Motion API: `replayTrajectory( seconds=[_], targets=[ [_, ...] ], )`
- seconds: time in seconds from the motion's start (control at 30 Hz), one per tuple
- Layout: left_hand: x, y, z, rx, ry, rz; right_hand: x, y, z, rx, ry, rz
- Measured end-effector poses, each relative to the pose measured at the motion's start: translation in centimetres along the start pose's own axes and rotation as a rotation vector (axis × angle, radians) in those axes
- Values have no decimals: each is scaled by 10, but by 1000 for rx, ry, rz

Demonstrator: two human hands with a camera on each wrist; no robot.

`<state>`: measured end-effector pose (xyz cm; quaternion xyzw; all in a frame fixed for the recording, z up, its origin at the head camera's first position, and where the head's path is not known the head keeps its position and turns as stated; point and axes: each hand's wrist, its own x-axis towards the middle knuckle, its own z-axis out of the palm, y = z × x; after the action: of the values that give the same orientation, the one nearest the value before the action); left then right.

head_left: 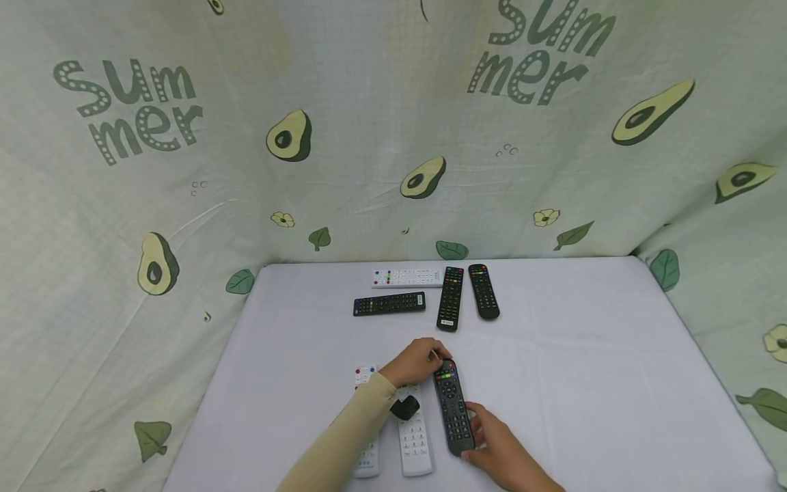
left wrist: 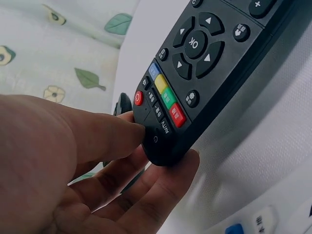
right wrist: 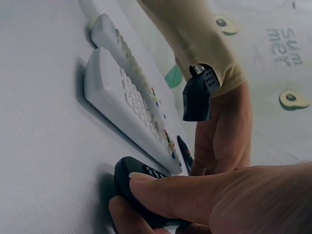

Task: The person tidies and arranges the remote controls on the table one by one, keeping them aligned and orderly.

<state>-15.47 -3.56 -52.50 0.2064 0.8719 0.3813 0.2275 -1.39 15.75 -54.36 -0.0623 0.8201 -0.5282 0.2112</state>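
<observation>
A black remote control (head_left: 453,408) with coloured buttons near its top lies between my two hands, over the white table. My left hand (head_left: 416,362) pinches its far end, with the thumb (left wrist: 114,134) on the button face and fingertips against the underside and end. At the near end, my right hand (right wrist: 195,195) grips it, thumb on top and a finger along the side. The left wrist view shows its round OK pad and a red, green, yellow and blue button row. Left of it lie two white remotes (head_left: 415,441), (head_left: 367,461), partly covered by my left forearm.
Farther back on the table (head_left: 584,355) lie a white remote (head_left: 408,277) placed crosswise, a black remote (head_left: 389,304) below it, and two black remotes (head_left: 451,299), (head_left: 484,292) pointing away. Behind hangs a cloth (head_left: 356,137) printed with avocados.
</observation>
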Motion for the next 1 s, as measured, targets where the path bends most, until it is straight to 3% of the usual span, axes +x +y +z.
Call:
replayTrajectory(
  seconds=[0.67,0.83,1.0],
  targets=[
    [1,1,5,59,-29,-17,-2,1,-2,-48,-5,-56],
    [0,0,6,58,-25,-31,-2,0,-4,-66,4,-23],
    [0,1,4,66,-23,-28,1,-3,-10,-100,75,37]
  ],
)
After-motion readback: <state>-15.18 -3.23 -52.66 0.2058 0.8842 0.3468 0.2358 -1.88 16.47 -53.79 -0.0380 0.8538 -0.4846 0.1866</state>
